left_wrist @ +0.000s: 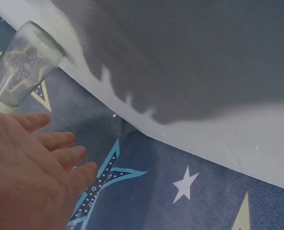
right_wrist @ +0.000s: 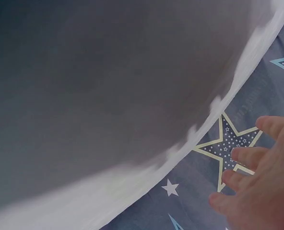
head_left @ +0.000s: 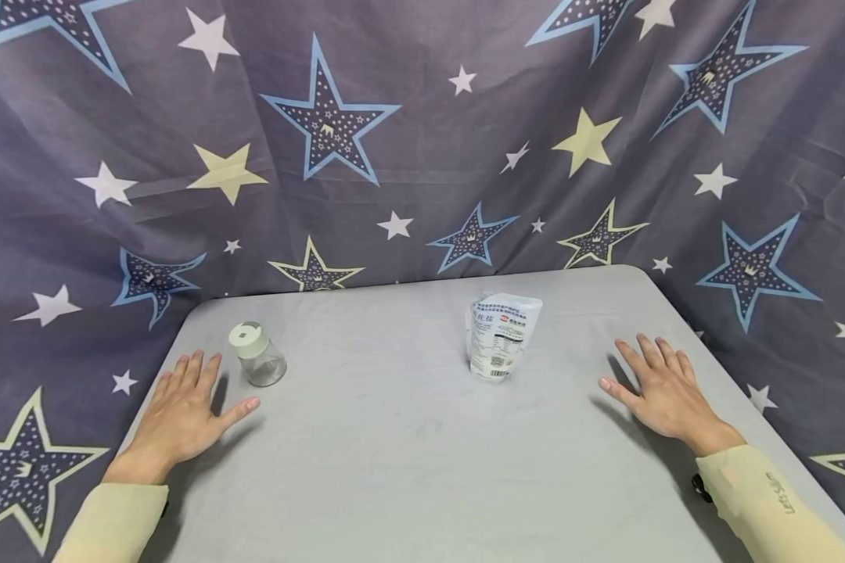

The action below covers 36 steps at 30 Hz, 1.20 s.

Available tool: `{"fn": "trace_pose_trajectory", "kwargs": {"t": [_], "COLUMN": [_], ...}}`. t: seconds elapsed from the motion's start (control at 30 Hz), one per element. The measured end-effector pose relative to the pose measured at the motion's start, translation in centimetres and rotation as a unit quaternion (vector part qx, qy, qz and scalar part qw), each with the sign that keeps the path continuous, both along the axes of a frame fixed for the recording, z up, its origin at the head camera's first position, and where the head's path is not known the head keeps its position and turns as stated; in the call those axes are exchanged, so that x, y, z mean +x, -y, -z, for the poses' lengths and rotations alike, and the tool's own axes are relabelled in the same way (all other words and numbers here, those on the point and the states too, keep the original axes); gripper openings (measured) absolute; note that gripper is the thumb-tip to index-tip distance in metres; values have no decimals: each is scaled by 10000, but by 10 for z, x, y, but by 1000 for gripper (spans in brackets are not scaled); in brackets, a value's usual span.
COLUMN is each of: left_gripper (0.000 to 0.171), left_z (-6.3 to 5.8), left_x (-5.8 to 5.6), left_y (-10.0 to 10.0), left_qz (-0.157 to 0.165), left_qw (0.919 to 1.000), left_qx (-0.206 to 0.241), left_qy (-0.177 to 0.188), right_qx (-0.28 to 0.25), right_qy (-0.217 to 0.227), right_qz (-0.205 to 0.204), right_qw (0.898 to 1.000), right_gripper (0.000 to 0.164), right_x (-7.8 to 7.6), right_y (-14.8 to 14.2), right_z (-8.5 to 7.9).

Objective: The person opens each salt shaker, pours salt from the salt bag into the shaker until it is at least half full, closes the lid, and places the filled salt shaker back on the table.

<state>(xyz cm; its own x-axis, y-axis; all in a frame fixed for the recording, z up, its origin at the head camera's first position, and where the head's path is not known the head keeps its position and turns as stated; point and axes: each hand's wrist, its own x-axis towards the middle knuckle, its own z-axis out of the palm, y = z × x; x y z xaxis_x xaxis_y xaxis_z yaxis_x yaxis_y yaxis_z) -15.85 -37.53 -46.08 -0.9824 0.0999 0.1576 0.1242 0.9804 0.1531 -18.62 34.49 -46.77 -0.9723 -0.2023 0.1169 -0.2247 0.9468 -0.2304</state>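
A clear glass jar [head_left: 264, 363] with a pale green lid stands at the left of the table, just beyond my left hand [head_left: 186, 414]. That hand is held palm down over the table, fingers extended and thumb spread toward the middle. In the left wrist view the jar [left_wrist: 29, 64] shows past the fingertips, apart from them. A white printed pouch [head_left: 500, 340] stands upright right of the middle, toward the back. My right hand [head_left: 669, 395] hovers palm down to the right of the pouch, fingers spread, holding nothing. The right wrist view shows its fingers [right_wrist: 250, 155] extended.
The light grey table [head_left: 366, 469] has rounded back corners. A dark curtain [head_left: 408, 195] printed with stars hangs right behind its back edge and along both sides. Both hands cast shadows on the tabletop near the side edges.
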Motion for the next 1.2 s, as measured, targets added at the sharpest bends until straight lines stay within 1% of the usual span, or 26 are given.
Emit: {"fn": "trace_pose_trajectory", "kwargs": {"t": [0.17,0.5,0.67,0.8,1.07,1.2], "left_gripper": [109,108,107,108,110,109], "left_z": [0,1,3,4,0,-2], "left_x": [-2,-6,-8,-10,-15,-18], "left_y": [-1,-1,0,0,-7,-10], "left_qz": [17,83,171,195,234,258], "left_qw": [9999,9989,9977,9967,9913,9880], "left_qx": [80,435,611,764,1298,1523], "left_qy": [-65,-156,-222,-201,-16,-30], "right_qx": [-17,-155,-235,-289,-326,-361], "right_qy": [-61,-191,-218,-267,-356,-359], "right_qz": [-28,-160,-211,-266,-378,-396], "right_qw": [10000,9996,9993,9989,9981,9979], "right_gripper": [85,84,83,83,85,85], "right_x": [1,2,2,3,3,5], "right_y": [2,8,9,10,12,14], "right_z": [0,1,1,1,3,3]}}
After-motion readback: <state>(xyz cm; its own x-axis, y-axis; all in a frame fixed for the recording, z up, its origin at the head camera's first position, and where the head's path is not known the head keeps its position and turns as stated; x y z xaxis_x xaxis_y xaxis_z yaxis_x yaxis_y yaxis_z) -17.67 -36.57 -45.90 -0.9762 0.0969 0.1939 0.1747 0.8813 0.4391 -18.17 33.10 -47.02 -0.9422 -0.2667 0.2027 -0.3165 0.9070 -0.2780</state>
